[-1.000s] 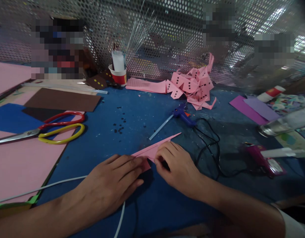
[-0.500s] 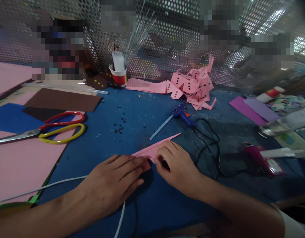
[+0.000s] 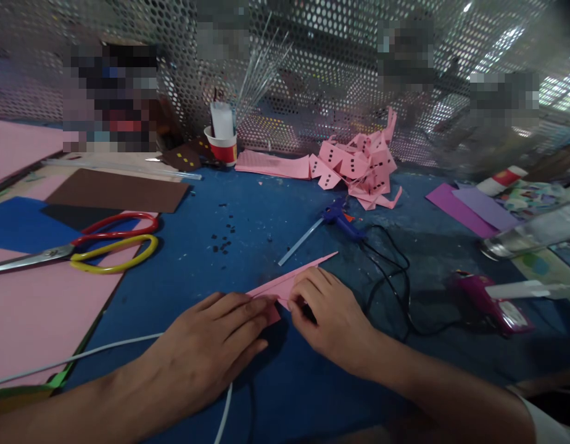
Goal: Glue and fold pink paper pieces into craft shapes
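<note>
A folded pink paper strip (image 3: 285,285) lies slantwise on the blue table, its thin pointed end up to the right. My left hand (image 3: 215,336) rests flat over its near left end, fingers stretched out and pressing it down. At the strip's lower edge, my right hand (image 3: 329,314) has thumb and forefinger closed in a pinch on the paper. Both hands cover part of the strip. Just beyond them lies a blue glue gun (image 3: 343,223) with a clear glue stick (image 3: 301,242) pointing towards the strip.
Scissors (image 3: 113,243) lie on coloured paper sheets (image 3: 44,314) at the left. Small black paper squares (image 3: 223,237) are scattered ahead. Folded pink paper pieces (image 3: 359,163) and a paper cup (image 3: 223,150) stand near the perforated metal screen. A black cord (image 3: 408,277) runs right.
Both hands keep their places on the pink strip, with hardly any finger movement. The whole view has shifted slightly, so things sit a little lower.
</note>
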Demonstrator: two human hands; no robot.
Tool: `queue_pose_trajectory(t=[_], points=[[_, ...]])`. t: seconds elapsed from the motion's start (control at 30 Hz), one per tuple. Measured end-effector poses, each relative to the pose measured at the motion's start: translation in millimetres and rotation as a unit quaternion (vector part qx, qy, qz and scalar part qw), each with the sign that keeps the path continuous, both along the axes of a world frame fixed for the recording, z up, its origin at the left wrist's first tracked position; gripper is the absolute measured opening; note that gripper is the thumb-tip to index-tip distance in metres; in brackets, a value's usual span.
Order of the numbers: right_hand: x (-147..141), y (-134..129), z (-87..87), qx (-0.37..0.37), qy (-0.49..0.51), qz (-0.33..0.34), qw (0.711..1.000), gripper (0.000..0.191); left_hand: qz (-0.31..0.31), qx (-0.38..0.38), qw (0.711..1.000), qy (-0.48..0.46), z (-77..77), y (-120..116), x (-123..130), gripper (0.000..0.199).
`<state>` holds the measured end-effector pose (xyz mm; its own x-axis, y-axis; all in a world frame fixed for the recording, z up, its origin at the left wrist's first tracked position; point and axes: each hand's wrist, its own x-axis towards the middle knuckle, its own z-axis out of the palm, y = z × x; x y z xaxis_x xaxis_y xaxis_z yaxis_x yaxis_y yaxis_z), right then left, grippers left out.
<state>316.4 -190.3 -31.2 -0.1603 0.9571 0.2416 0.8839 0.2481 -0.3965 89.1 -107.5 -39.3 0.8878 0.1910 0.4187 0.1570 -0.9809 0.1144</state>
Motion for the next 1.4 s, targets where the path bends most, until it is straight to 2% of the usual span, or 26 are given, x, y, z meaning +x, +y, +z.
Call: queue_pose_trajectory(t=[0.47, 1.4], points=[[0.3, 1.9, -0.1, -0.001, -0.006, -0.003, 1.0, 0.01, -0.009, 0.001, 1.0, -0.007, 6.5, 0.2, -0.1, 0.031], [1.4, 2.1, -1.7, -0.003, -0.009, -0.004, 1.0, 0.01, -0.002, -0.017, 1.0, 0.005, 4.4, 0.4, 0.5, 0.032]])
